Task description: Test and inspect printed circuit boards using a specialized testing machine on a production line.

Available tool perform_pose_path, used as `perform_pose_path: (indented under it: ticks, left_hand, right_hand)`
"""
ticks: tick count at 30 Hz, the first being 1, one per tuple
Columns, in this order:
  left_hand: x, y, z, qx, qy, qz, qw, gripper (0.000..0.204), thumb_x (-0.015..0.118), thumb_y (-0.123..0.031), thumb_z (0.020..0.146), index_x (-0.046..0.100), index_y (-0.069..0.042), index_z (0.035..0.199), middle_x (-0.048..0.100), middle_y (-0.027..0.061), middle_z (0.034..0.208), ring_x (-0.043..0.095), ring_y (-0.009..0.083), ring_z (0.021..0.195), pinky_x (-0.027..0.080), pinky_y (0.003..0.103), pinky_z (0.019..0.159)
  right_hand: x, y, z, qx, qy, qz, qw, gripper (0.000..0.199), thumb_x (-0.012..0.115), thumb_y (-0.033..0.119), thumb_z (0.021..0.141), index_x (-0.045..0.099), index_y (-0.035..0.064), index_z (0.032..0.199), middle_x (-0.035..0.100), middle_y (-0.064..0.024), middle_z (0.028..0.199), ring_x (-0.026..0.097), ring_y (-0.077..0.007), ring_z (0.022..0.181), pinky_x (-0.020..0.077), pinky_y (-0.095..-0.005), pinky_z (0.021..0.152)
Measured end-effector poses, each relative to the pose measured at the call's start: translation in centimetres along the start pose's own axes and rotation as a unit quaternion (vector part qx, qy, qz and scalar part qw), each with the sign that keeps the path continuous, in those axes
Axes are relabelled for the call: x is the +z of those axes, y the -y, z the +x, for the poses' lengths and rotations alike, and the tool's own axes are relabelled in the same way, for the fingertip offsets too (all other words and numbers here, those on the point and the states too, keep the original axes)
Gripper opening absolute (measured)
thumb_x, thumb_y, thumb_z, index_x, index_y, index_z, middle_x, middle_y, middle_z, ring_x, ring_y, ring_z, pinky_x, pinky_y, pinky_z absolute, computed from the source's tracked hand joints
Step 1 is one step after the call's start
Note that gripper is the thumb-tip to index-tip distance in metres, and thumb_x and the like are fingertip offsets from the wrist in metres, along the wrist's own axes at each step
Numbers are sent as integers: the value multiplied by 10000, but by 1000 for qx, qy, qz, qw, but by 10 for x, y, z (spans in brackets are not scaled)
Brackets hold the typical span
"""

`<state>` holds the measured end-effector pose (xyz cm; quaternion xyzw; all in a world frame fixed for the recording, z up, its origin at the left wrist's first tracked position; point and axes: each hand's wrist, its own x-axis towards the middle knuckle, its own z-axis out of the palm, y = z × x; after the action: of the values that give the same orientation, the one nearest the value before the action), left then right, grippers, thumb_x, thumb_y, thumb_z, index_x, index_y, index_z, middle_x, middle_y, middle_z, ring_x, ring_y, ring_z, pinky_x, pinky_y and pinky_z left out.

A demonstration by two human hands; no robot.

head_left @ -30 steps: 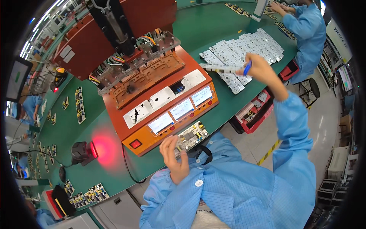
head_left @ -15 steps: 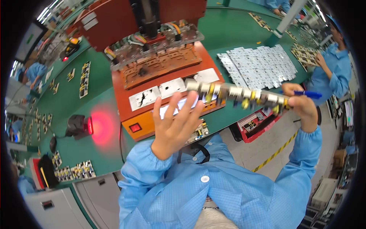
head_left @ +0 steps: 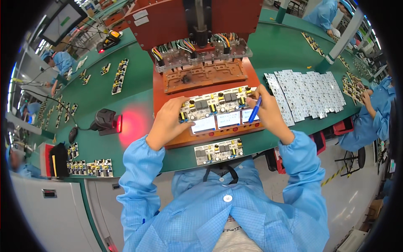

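A long circuit board (head_left: 216, 103) with black, yellow and white parts is held level between my two hands, component side up. My left hand (head_left: 168, 124) grips its left end, thumb along the near edge. At the right end my right hand (head_left: 268, 111) pinches the board and also keeps a blue marker pen (head_left: 255, 110) between its fingers. Behind the board stands the orange-red test fixture (head_left: 168, 90), its brown recessed plate (head_left: 205, 75) below a clear panel with wires (head_left: 201, 52). Small lit displays (head_left: 228, 119) show just under the board.
Another circuit board (head_left: 218, 151) lies at the table's near edge. To the right are overlapping silvery boards (head_left: 308, 96). A scanner (head_left: 105, 122) casts red light on the left of the green table (head_left: 138, 105). A co-worker (head_left: 373, 109) handles boards at far right.
The board has swung from tilted and edge-on in my right hand to level over the fixture's front. My left hand, open before, has closed on its left end. The view has shifted.
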<state>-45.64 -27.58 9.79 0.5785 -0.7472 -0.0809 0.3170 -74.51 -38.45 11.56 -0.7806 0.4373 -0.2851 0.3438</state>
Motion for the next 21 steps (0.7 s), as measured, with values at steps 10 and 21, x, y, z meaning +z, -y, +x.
perform_pose_path:
  ticks: [10,21]
  left_hand:
    - [53,-7,-56,-147,-267,-100,947,492,565,-135,813,402,30,1247,455,209,1360,381,334,1318,135,479,1144]
    - [35,33,27,-117,-263,-179,941,322,492,19,727,355,-73,1004,438,219,1403,297,302,1388,-26,463,1146]
  right_hand:
    - [28,-32,-20,-104,-60,-51,991,250,530,-57,662,357,33,820,556,-249,1251,456,-380,1249,377,-413,977]
    - [12,-42,66,-130,-78,-27,988,283,520,-92,621,362,23,827,546,-279,1211,470,-382,1247,380,-371,987]
